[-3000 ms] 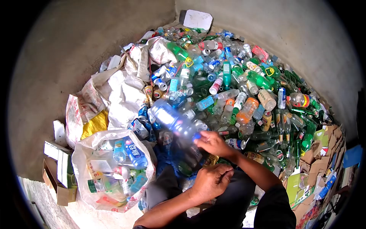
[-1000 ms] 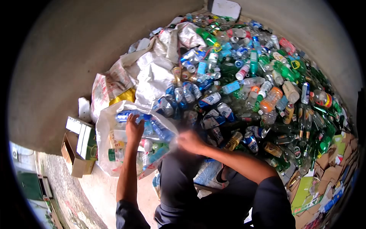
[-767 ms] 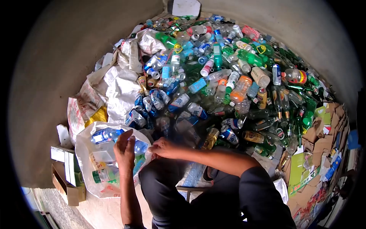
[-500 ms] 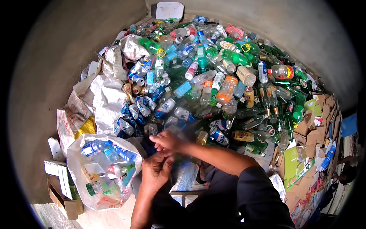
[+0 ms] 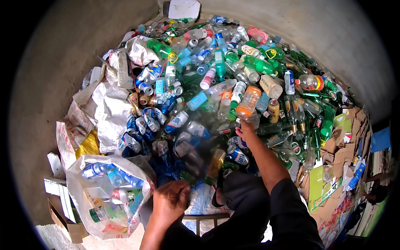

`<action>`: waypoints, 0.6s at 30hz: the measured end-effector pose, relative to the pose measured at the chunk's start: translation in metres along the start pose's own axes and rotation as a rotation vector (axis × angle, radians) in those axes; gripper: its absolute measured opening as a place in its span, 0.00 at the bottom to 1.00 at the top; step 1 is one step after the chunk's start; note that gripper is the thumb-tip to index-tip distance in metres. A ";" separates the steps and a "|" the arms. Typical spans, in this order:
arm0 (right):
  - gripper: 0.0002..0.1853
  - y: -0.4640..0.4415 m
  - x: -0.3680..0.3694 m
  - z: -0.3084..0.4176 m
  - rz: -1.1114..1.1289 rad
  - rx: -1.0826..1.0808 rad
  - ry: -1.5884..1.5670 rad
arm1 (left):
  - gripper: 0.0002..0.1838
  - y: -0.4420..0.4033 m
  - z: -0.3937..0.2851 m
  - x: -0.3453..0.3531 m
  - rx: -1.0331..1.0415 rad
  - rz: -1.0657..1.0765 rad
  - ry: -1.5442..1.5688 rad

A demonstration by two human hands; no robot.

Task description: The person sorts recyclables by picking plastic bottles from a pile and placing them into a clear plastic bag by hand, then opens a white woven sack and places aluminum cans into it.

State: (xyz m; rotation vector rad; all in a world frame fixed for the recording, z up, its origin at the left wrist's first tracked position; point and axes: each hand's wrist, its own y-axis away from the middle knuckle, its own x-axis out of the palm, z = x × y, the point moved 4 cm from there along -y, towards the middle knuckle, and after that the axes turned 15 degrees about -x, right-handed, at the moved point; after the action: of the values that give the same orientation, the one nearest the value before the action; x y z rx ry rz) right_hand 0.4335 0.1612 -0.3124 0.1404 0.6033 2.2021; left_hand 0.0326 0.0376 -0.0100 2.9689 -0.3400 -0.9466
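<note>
My right hand (image 5: 246, 130) reaches into the middle of the heap, at the lower end of a clear plastic bottle (image 5: 253, 119). Just beyond it lies a bottle with an orange label (image 5: 249, 100). The thumb shows, but most of the fingers are hidden, so its grip is unclear. Low in front of my lap, my left hand (image 5: 170, 201) is closed with curled fingers; whatever it may hold is hidden. To its left stands a translucent plastic sack (image 5: 77, 183) with plastic bottles (image 5: 100, 213) inside. Crushed blue and white cans (image 5: 130, 143) lie ahead of that hand.
A large heap of bottles and cans fills the floor up to the curved-looking wall (image 5: 46, 104). White woven sacks (image 5: 110, 112) lie at the left. Flattened cardboard (image 5: 346, 152) is stacked at the right. An open carton (image 5: 68, 225) stands beside the sack.
My hands were close together in front of me; the right has moved forward and right into the heap. The left has dropped slightly. The view has shifted a little.
</note>
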 end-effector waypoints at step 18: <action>0.12 -0.040 0.000 0.001 0.019 0.011 -0.415 | 0.03 -0.006 -0.004 0.003 -0.032 0.030 -0.029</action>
State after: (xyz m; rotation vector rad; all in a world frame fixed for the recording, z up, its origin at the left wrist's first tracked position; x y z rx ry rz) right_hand 0.4614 0.1835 -0.3301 0.5937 0.3812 2.1017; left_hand 0.0384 0.0430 -0.0089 2.9149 -0.3652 -0.9837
